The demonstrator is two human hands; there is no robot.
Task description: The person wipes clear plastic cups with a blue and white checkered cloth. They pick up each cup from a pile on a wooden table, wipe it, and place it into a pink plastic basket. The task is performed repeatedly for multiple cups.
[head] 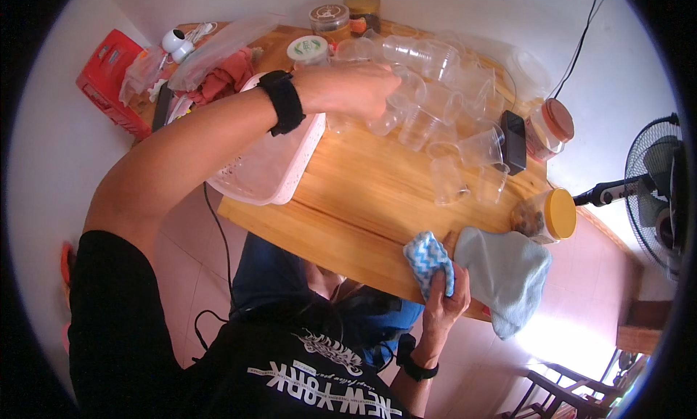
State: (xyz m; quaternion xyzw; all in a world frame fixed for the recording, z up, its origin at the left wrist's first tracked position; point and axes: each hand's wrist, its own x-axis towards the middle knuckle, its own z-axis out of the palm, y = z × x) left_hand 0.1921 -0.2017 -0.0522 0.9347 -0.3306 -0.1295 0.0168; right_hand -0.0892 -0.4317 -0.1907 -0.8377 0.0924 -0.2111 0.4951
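Observation:
My left hand point(351, 90) reaches across the wooden table into a group of clear plastic cups, its fingers bent down against one clear cup point(407, 86). The fingertips are partly hidden, so a firm grip on that cup cannot be made out. Below my left forearm is a pink plastic basket point(297, 174) with perforated walls, partly covered by the arm. At the table's near edge my right hand point(449, 294) holds a folded blue-and-white zigzag cloth point(427, 258). Beside it, a grey-blue cloth point(506, 277) hangs over the edge.
Several clear cups lie on their sides, including one cup point(449, 180) towards the right. A yellow-lidded jar point(547, 215), a black box-shaped device point(513, 141) and a red-lidded jar point(552, 125) line the right edge. A red plastic container point(111, 81) and plastic bags stand left. A fan point(656, 196) is at right.

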